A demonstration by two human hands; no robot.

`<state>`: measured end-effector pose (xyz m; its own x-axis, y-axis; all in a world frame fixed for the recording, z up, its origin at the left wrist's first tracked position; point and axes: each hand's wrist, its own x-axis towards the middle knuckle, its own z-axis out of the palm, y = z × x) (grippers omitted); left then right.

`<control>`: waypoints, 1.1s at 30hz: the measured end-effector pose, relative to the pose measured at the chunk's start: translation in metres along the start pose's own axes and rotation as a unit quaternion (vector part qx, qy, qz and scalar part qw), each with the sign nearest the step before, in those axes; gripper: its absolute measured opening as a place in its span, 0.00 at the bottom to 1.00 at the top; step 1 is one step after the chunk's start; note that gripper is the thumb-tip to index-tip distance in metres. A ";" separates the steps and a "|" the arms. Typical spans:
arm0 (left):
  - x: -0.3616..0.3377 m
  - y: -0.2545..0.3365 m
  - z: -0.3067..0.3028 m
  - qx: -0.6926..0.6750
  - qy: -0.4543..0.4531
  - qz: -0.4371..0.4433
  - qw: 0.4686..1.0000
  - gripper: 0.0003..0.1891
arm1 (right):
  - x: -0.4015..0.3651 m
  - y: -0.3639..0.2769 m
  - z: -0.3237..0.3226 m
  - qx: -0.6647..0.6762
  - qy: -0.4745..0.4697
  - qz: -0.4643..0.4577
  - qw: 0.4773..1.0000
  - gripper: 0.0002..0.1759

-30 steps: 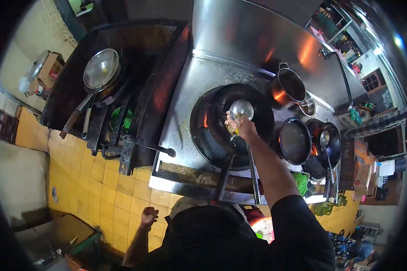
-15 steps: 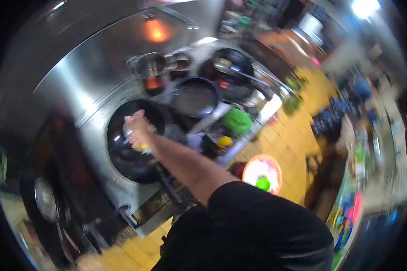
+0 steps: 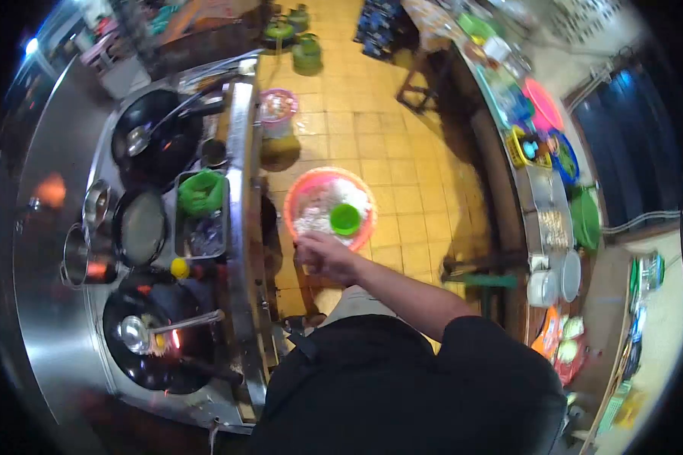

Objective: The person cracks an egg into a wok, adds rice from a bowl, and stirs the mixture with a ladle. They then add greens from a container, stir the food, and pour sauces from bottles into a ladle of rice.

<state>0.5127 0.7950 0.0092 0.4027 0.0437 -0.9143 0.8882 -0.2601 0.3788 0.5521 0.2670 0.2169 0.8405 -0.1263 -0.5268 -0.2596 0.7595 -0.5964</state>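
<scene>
My right hand (image 3: 326, 255) is over the near rim of a pink basin (image 3: 290, 208) on the floor, its fingers curled together and pointing down. What they hold, if anything, is hidden. White, grain-like food (image 3: 313, 220) fills much of the basin, and a green cup (image 3: 345, 219) sits in it. On the stove at the left, a metal ladle (image 3: 135, 334) rests in the near black wok (image 3: 190, 364), beside a little yellowish food. My left hand is not in view.
Along the stove are a far wok (image 3: 140, 117), a dark pan (image 3: 142, 227), metal pots and a tray (image 3: 224, 220) with a green bag (image 3: 201, 192). Another basin (image 3: 278, 106) and gas cylinders (image 3: 306, 54) stand on the floor. Containers crowd the right-hand table.
The view has swung to the right, so the stove now lies at the left. My right hand has left the near wok and is now at the pink basin. The ladle in that wok is now uncovered.
</scene>
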 end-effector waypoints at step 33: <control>-0.200 0.118 0.221 -0.387 -0.204 0.213 0.874 0.20 | -0.003 0.035 0.034 -0.500 -0.399 0.037 0.768 0.25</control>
<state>0.4880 0.5421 0.2052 0.7605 -0.2865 -0.5827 0.6248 0.5675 0.5363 0.5570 0.3154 0.2182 0.7255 0.6284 -0.2807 -0.2206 -0.1740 -0.9597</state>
